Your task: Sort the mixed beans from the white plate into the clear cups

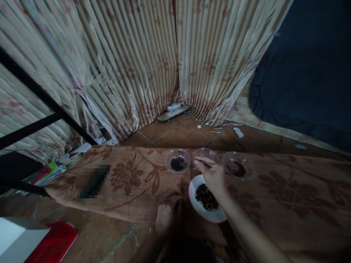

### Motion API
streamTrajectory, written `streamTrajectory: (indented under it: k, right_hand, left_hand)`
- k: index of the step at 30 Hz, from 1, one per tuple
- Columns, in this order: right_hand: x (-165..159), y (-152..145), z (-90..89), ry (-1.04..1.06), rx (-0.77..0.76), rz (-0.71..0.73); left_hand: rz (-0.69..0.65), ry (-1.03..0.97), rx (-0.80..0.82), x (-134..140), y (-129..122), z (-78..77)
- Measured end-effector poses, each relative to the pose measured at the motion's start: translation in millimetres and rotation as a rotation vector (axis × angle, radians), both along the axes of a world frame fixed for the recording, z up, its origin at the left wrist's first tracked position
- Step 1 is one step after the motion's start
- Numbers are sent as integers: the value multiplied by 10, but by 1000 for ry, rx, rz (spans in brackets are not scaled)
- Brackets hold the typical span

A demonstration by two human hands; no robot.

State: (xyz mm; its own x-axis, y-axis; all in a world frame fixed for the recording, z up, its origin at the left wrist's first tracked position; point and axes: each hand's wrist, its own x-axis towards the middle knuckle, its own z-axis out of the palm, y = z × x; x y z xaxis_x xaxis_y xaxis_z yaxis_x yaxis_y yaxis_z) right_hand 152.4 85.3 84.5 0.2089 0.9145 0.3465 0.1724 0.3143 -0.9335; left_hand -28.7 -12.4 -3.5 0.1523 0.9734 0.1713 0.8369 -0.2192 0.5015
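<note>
The right hand (212, 175) is reaching away from the person over the far rim of a white plate with a red edge (193, 188), its fingers drawn narrow together at the near rim of the middle clear bowl (204, 152); whether anything is pinched between the fingertips is too dark and small to tell. The plate is sitting on a brown flowered cloth (131, 179) spread over the tiled floor, and it is carrying a heap of dark beads or seeds (206, 197). Three clear bowls are standing in a row just beyond the plate: the left bowl (177, 160) is holding a small dark pile, the right bowl (238, 166) is showing something dark reddish inside, and the middle one is lying between them. The left hand (167, 215) is resting low at the near edge of the cloth, just left of the plate, and its grip cannot be made out in the dim light. Far behind, striped curtains (153, 58) are hanging down to the floor, with a sandal (174, 111) lying at their foot.
</note>
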Motion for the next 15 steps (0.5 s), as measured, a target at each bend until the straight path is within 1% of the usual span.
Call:
streamTrajectory:
  k: [2,5,9,12,15]
  right_hand:
    - [16,-29,-41,5,-14,-14]
    - [174,-205,-74,-30,-31,-75]
    - [492,-523,-101,-102,-35,-224]
    - [720,-784,-171,-105,-125,-311]
    - [889,-1039,-270,-116,-235,-329]
  left_hand:
    - [1,-5,1,2,1,-8]
    - [2,-6,-2,16,-2,1]
    - [-3,5,-7,29,-14,37]
    - [3,15,6,28,-16,42]
    - [2,28,9,25,-10,28]
